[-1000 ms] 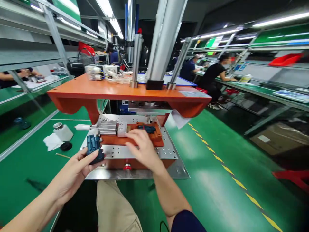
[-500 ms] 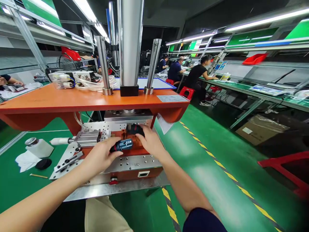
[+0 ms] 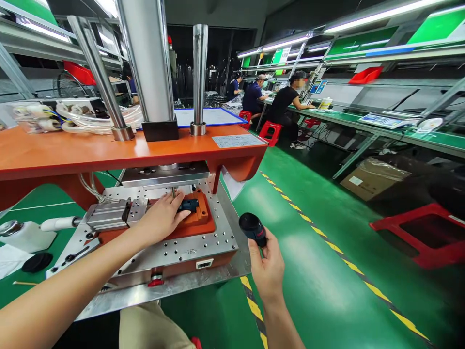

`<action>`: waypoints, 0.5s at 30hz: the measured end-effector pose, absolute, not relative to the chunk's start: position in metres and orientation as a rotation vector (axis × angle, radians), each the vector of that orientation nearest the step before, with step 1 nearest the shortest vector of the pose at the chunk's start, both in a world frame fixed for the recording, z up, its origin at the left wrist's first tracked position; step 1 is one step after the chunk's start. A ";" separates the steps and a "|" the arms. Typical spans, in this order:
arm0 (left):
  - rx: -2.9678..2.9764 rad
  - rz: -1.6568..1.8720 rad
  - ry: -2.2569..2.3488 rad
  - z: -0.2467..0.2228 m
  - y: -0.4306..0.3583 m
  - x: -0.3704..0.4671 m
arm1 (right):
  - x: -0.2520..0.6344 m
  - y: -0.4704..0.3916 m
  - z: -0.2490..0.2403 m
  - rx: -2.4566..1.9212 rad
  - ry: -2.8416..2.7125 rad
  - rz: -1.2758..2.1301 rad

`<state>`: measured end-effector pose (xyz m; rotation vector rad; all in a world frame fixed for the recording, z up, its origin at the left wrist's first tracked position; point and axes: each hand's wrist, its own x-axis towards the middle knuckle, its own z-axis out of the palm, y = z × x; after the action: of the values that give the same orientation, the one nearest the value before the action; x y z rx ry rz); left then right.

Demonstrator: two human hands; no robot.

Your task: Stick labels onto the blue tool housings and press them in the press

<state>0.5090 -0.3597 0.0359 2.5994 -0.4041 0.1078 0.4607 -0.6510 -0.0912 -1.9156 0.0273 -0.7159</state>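
Note:
In the head view my left hand point(image 3: 162, 217) is closed around a small dark blue tubular part point(image 3: 189, 205), which lies at the orange fixture point(image 3: 204, 218) under the press head point(image 3: 167, 175). The fingers hide the part's near end. To the right of the press, over the floor, my right hand point(image 3: 269, 261) grips a black part point(image 3: 253, 229) with a wide round end and a thin red mark. That round end faces up and to the left.
A steel base plate point(image 3: 218, 237) with rows of holes carries the fixture and a pneumatic cylinder point(image 3: 109, 214). A white bottle point(image 3: 27, 235) and a black disc point(image 3: 37, 262) stand at left. Co-workers sit along a bench point(image 3: 348, 121); a red stool point(image 3: 417, 228) is at right.
My right hand has pulled back from under the press to the right, carrying the black part. My left hand has brought the dark blue part to the fixture. The view has turned right.

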 end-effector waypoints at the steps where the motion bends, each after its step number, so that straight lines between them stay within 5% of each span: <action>1: 2.606 0.128 -0.420 0.031 -0.362 0.508 | 0.463 -0.651 -0.093 -1.879 0.044 -0.689; 8: 2.612 0.426 -0.337 0.030 -0.326 0.449 | 0.482 -0.640 -0.101 -1.764 0.068 -0.361; 12: 2.299 0.693 0.556 0.005 -0.235 0.376 | 0.475 -0.650 -0.121 -1.801 0.214 -0.286; 15: 1.735 0.341 0.961 -0.022 -0.184 0.336 | 0.472 -0.654 -0.140 -1.800 0.248 -0.326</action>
<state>0.3359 -0.1839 -0.0217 1.7355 0.9613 0.3408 0.4725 -0.6544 -0.1397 -1.8004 0.2479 -0.3257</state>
